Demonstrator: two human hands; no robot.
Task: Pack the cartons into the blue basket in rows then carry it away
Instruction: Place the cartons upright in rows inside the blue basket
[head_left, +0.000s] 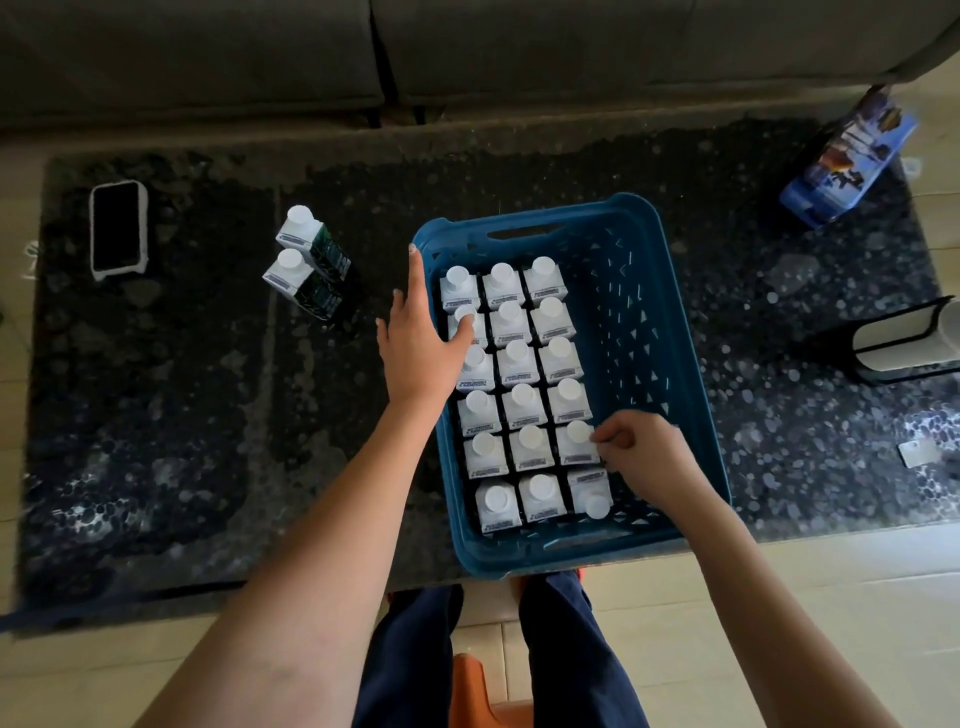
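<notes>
White-capped carton (576, 441) against curled right fingers (610, 441).

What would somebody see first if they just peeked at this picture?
First the blue basket in the middle of the dark table, its left side packed with white-capped cartons in neat rows. The left hand lies flat at its left rim, while the right hand touches a carton. Two more cartons wait on the left.

We're over a dark speckled table (156, 415) on a pale tiled floor (779, 623), with a grey sofa (467, 47) behind it in dim light.
</notes>
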